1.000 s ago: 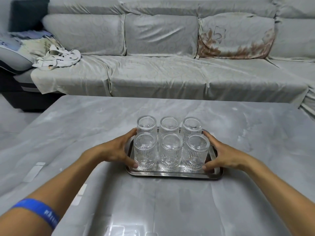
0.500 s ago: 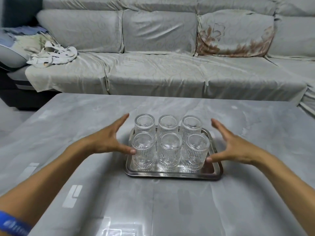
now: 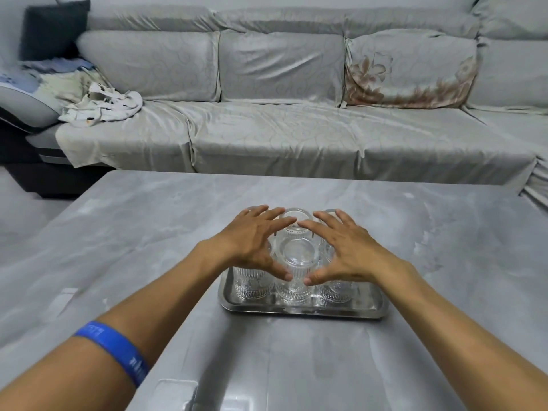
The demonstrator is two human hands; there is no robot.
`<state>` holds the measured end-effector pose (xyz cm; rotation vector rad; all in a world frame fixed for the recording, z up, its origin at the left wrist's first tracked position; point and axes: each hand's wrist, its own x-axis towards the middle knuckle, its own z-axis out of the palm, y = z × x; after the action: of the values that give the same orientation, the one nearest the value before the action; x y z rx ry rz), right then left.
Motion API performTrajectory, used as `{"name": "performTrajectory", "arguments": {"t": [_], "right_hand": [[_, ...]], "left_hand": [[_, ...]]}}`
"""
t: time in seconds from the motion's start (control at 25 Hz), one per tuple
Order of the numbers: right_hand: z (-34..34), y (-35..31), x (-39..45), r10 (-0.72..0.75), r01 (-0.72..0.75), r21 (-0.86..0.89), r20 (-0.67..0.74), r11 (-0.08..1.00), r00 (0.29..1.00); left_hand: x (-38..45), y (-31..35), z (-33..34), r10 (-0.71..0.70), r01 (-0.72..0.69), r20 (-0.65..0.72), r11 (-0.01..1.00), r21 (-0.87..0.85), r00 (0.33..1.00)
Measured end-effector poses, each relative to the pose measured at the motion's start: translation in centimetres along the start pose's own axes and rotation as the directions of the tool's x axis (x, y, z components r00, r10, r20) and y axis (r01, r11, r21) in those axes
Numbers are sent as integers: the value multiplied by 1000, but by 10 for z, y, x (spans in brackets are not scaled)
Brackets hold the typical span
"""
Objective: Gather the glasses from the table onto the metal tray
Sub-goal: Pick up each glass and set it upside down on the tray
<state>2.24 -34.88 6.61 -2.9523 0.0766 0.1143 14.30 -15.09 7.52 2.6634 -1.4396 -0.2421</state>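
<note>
Glasses (image 3: 297, 256) on tray (image 3: 302, 309), under spread left hand (image 3: 252, 241), right hand (image 3: 345, 247).

i see clear ribbed glasses (image 3: 297, 256) on a shiny silver metal tray (image 3: 302, 307). the table (image 3: 148, 232) under it is grey with pale marbled streaks. a blue wristband (image 3: 115, 350) with faint white lettering circles my left forearm. the sofa (image 3: 281, 137) wears a pale grey swirl-patterned cover; one cushion (image 3: 409, 69) carries brown flowers.

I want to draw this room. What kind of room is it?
Probably a living room at home: a long grey sofa with cushions, and a low marble-look table in front.
</note>
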Motion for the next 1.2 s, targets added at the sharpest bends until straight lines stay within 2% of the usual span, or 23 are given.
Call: {"name": "performTrajectory", "arguments": {"t": [0.08, 0.2, 0.32, 0.4, 0.48, 0.52, 0.56, 0.64, 0.72, 0.84, 0.92, 1.0, 1.08, 1.12, 1.16, 1.2], "right_hand": [[2, -1, 0, -6, 6, 2, -17, 1000, 1000], [1, -4, 1, -1, 1, -33, -9, 999, 1000], [4, 7, -19, -16, 27, 126, -92, 992, 996], [16, 25, -48, 65, 5, 318, -209, 948, 976], [32, 35, -72, 260, -111, 504, -236, 856, 936], [38, 35, -77, 348, -182, 586, -183, 790, 920], [44, 33, -76, 404, -246, 631, -117, 735, 907], [52, 25, -71, 452, -314, 618, -75, 721, 889], [51, 11, -69, 482, -350, 551, -112, 758, 869], [58, -5, -67, 493, -388, 397, -204, 832, 846], [62, -13, -66, 532, -442, 362, -202, 821, 822], [59, -17, -66, 597, -481, 410, -223, 775, 771], [56, -20, -72, 618, -419, 475, -421, 774, 664], [55, -22, -77, 548, -311, 465, -564, 829, 617], [53, -28, -83, 432, -172, 421, -666, 891, 608], [53, -36, -89, 298, -18, 385, -684, 923, 666]], "left_hand": [[0, -2, 5, 9, -10, -38, 999, -35, 999], [-1, 0, 6, -7, 7, -33, 1000, 6, 999], [-15, -4, 3, -24, 27, -80, 999, 27, 997], [-40, -10, 10, -106, 74, -215, 986, -150, 971], [-73, -19, 31, -321, 172, -347, 902, -397, 881], [-87, -22, 42, -424, 229, -331, 840, -491, 843], [-95, -22, 50, -477, 281, -261, 791, -544, 839], [-99, -16, 62, -478, 346, -135, 778, -525, 868], [-91, -6, 65, -496, 372, -180, 805, -462, 849], [-80, 3, 71, -576, 424, -249, 775, -469, 778], [-77, 7, 76, -600, 434, -263, 759, -485, 756], [-80, 10, 76, -628, 424, -266, 725, -543, 732], [-83, 8, 75, -660, 398, -254, 668, -629, 707], [-85, 6, 75, -663, 384, -236, 647, -659, 711], [-87, 3, 76, -659, 374, -215, 631, -680, 721], [-89, 1, 79, -651, 371, -194, 623, -689, 734]]}}
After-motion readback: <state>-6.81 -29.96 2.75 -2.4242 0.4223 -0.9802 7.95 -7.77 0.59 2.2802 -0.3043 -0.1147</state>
